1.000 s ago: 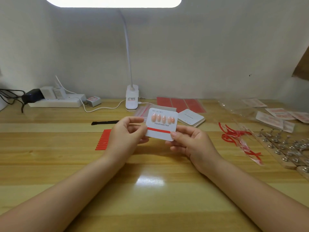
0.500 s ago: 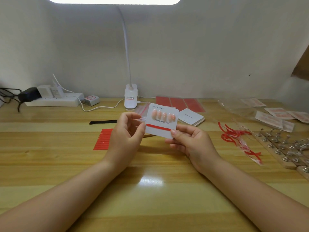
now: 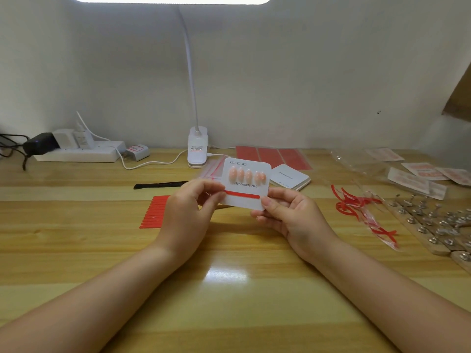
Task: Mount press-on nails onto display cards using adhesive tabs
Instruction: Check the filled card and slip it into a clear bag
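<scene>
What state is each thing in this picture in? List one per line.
White "Handmade Nail" display card: held up, off the table.
Pink press-on nails: mounted in a row.
Red adhesive strip: stuck across card.
Left hand: pinching card's left edge.
Right hand: holding card's lower right corner.
White clip lamp: lit.

We count four pink nails (image 3: 247, 175) on one held display card (image 3: 244, 203), one red adhesive strip (image 3: 241, 195), two hands.
</scene>
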The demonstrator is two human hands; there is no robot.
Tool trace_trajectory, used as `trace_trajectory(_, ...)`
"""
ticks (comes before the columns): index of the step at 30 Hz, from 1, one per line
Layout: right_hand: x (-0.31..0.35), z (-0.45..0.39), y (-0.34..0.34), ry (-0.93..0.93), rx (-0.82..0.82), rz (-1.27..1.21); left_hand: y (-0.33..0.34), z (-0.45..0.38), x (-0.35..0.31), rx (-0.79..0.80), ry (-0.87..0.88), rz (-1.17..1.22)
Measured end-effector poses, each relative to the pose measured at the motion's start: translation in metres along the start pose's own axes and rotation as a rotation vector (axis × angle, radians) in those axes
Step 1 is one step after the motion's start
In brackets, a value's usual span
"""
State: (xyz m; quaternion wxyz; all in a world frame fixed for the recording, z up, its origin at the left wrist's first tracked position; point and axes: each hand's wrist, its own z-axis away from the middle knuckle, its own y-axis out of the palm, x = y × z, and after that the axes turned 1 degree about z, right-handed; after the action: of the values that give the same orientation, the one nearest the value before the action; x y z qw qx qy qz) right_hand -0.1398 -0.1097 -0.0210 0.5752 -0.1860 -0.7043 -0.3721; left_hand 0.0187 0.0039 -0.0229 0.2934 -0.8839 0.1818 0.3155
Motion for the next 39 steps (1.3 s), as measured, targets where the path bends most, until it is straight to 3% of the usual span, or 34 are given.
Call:
trace_trajectory(13, 0.001, 0.002, 0.003, 0.038, -0.027, -0.005, 0.002, -0.001, 0.0, 0.067, 0.134, -0.177)
trace_trajectory(27, -0.002, 0.006, 0.011, 0.009, 0.034, -0.13, -0.006, -0.002, 0.0, -0.03, 0.302, -0.24)
trace_trajectory(34, -0.001, 0.007, 0.012, 0.0, 0.034, -0.124, -0.006, -0.003, -0.002, -0.043, 0.247, -0.174)
trace_trajectory(39, -0.003, 0.008, 0.013, -0.005, 0.041, -0.082, -0.003, -0.004, -0.002, -0.053, 0.083, -0.107)
